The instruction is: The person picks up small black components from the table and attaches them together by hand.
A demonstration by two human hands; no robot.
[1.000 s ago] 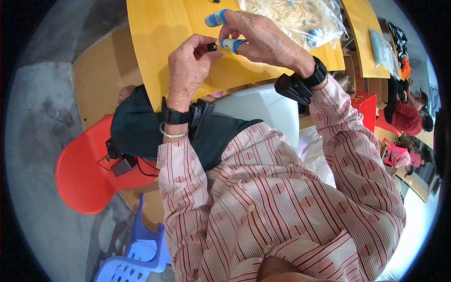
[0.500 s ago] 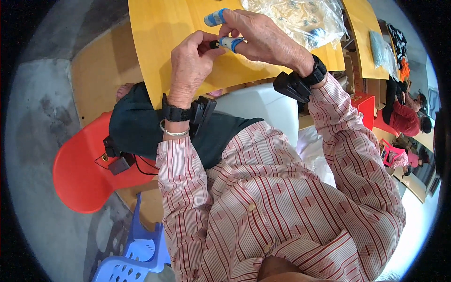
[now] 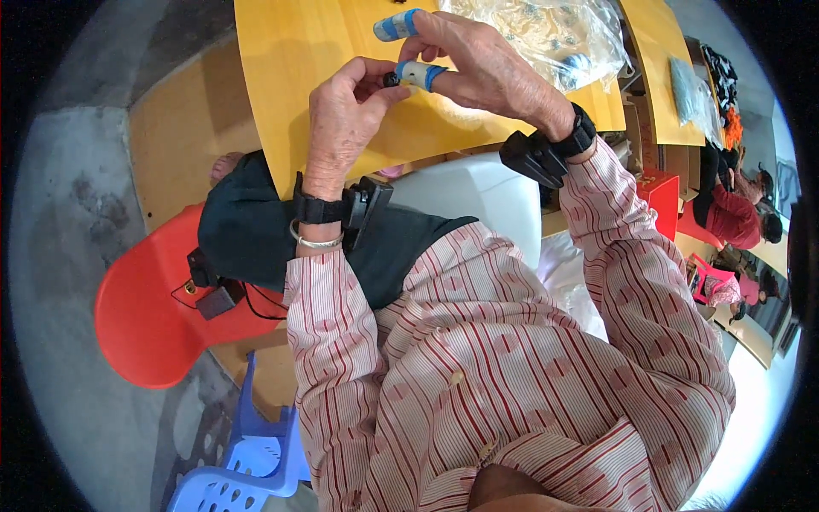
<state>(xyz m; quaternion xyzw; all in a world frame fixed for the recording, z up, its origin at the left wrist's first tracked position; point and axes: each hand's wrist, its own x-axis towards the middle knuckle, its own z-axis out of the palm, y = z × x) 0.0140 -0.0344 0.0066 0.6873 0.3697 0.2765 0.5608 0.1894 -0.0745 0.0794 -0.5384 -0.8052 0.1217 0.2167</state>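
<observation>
My left hand is raised over the yellow table, pinching a small black part between thumb and fingertips. The part looks short and dark; most of it is hidden by the fingers. From the right, my right hand meets it, its thumb wrapped in blue and white tape and pressed at the part's side. Its taped index finger stretches out above, apart from the thumb, while the other fingers curl in behind. A black strap with a box-shaped device is on each wrist.
A clear plastic bag with small pieces lies on the yellow table, beyond my right hand. Around me are a red seat, a blue plastic chair and a red box. Other people sit at far right.
My right hand has shifted slightly, its thumb now more over the black part and its index finger a little higher. The left hand has barely moved and keeps its pinch.
</observation>
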